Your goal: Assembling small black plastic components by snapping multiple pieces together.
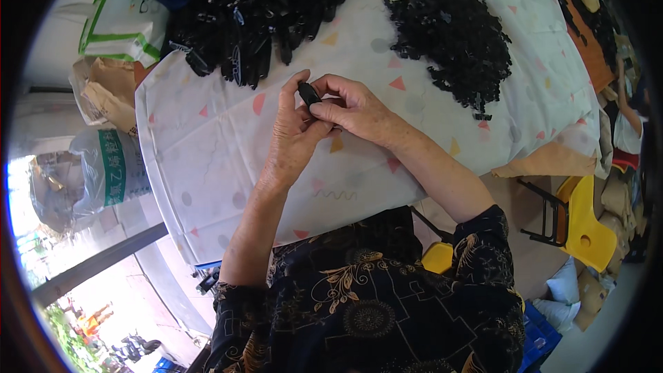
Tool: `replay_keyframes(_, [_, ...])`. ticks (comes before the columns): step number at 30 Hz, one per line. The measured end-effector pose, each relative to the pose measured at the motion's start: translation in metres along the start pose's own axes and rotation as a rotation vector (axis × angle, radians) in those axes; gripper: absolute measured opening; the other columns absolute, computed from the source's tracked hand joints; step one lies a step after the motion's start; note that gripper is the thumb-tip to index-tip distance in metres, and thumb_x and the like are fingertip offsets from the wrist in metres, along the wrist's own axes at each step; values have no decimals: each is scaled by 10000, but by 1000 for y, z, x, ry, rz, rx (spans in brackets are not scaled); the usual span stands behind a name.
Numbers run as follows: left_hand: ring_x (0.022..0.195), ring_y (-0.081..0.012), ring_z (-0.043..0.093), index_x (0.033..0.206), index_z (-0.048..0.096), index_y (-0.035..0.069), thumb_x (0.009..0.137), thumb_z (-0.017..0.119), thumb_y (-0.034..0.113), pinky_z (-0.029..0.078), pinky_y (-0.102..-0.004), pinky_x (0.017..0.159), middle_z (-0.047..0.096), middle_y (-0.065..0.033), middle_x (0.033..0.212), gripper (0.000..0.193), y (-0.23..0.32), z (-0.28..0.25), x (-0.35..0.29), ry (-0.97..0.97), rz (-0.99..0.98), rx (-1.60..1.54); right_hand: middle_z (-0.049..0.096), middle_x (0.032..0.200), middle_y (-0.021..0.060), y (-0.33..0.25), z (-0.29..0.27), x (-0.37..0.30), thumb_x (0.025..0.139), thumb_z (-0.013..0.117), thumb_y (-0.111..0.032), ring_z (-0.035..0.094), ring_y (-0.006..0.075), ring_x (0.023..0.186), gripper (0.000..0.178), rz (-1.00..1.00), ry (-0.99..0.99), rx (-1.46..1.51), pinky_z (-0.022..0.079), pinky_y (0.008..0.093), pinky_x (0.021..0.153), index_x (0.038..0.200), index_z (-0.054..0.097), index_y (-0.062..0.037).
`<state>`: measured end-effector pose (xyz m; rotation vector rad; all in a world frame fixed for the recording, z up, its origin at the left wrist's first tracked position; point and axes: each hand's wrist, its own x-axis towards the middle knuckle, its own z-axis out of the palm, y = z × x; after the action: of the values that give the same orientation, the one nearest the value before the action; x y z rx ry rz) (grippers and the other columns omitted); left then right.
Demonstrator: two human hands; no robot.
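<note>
Above the table's near half, both my hands meet around one small, elongated black plastic piece point(309, 94). My left hand point(293, 128) has its fingers wrapped about the lower part of it, one fingertip by its upper end. From the other side, my right hand point(356, 109) pinches the piece with thumb and forefinger. Fingers cover part of it, so its exact kind cannot be made out. Beyond my hands to the left lies a big heap of longer black plastic pieces point(255, 21). A pile of smaller black parts point(452, 38) sits to the right.
A white cloth with coloured triangles point(387, 186) covers the table. Bags stand at the left: a white-and-green bag point(121, 24), a brown paper bag point(110, 93) and a clear plastic sack point(90, 173). A yellow chair point(587, 224) is at the right, near a blue crate point(539, 338).
</note>
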<state>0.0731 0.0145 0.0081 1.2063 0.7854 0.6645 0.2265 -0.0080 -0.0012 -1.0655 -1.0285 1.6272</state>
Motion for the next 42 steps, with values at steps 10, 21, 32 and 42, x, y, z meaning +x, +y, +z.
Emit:
replay_keyframes(10, [836, -153, 640, 1328, 286, 92, 882, 518, -56, 539, -280, 712, 620, -115, 924, 525, 29, 8, 64, -212, 95, 296, 622, 970, 22, -18, -35, -5, 892, 621, -105, 611, 95, 796, 185, -204, 265, -58, 499, 205, 649, 1058, 573, -41])
replay_keyframes(21, [833, -303, 650, 1011, 591, 30, 815, 640, 246, 521, -389, 720, 655, -138, 873, 296, 55, 22, 221, 45, 488, 1476, 516, 881, 37, -19, -81, -32, 695, 735, -92, 509, 231, 845, 195, -158, 791, -1631, 385, 369, 695, 827, 592, -101])
replay_keyframes(32, [789, -256, 669, 1044, 607, 60, 793, 657, 184, 508, -345, 612, 673, -106, 931, 284, 52, 21, 189, 87, 439, 1165, 516, 856, 30, -16, -87, -22, 716, 719, -102, 515, 226, 830, 173, -226, 857, -1645, 393, 370, 695, 835, 593, -104])
replay_keyframes(42, [894, -247, 674, 1042, 540, 57, 940, 541, 116, 444, -195, 472, 646, -186, 1048, 118, 5, -9, 21, -79, -48, -449, 616, 784, 32, -12, -52, -9, 865, 628, -21, 624, 128, 674, 58, -527, 723, -754, 476, 244, 583, 910, 592, -30])
